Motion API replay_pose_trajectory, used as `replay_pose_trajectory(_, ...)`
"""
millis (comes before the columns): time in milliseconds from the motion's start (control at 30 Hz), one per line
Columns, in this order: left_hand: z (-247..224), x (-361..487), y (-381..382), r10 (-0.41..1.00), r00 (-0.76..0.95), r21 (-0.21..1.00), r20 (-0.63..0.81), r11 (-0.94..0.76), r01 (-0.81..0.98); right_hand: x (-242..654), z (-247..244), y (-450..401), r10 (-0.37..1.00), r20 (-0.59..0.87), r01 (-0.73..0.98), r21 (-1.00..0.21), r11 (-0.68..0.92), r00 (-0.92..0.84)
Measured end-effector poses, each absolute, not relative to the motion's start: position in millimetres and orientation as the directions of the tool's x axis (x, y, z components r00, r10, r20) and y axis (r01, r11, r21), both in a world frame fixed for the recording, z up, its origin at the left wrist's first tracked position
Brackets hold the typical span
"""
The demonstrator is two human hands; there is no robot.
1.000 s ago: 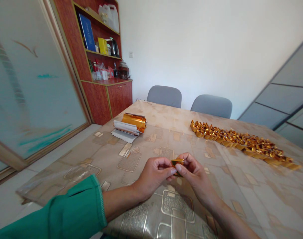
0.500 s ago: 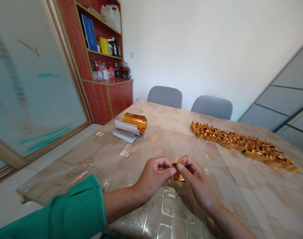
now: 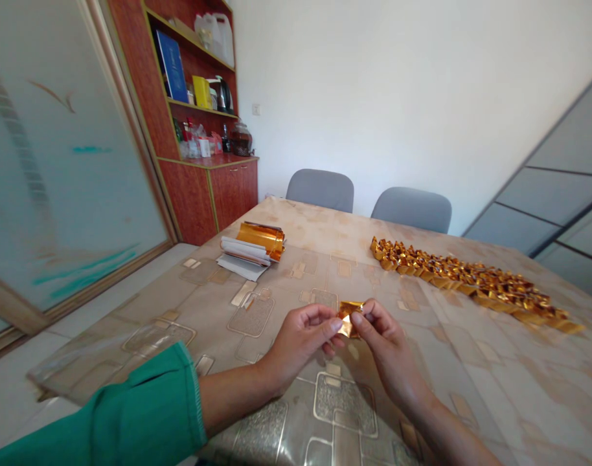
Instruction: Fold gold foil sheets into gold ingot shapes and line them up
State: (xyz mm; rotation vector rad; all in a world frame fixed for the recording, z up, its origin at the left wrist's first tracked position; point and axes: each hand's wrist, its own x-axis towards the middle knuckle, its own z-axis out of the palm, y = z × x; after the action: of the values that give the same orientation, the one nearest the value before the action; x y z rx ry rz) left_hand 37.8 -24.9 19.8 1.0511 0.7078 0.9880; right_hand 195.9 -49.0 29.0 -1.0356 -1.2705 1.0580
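A small piece of shiny gold foil paper, partly folded, is held up above the table between both hands. My left hand pinches its left edge with thumb and forefinger. On the other side, my right hand grips the right edge, thumb in front and fingers behind. Part of the foil paper is hidden by the fingertips. Beyond my left hand lies a stack of curled gold foil sheets with pale backs. Long rows of folded gold paper pieces sit at the right of the table.
A patterned plastic cover lies over the table. Two grey chairs stand at its far side against the white wall. A reddish wooden cabinet with bottles and a kettle is at the back left, beside a frosted sliding door.
The gold foil paper has turned in my fingers, so its broad shiny face now shows instead of its narrow folded edge. Both hands keep hold of it in nearly the same place.
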Motion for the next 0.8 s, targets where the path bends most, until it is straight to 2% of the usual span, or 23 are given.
replay_pose_trajectory(167,19.1,36.9,-27.0,0.913,0.407,0.957,-0.028,0.141,-0.252,195.0,26.9,-49.7,0.980,0.198,-0.012,-0.980,0.198,0.029)
replay_pose_trajectory(600,16.3,34.7,-23.2,0.890,0.456,0.960,-0.013,0.138,-0.242,196.6,30.0,-46.7,0.978,0.210,0.058,-0.976,0.209,0.003)
replay_pose_trajectory(800,21.6,33.0,-19.7,0.963,0.215,0.973,0.160,-0.118,-0.197,196.4,28.6,-45.6,0.963,0.254,0.076,-0.966,0.248,0.088)
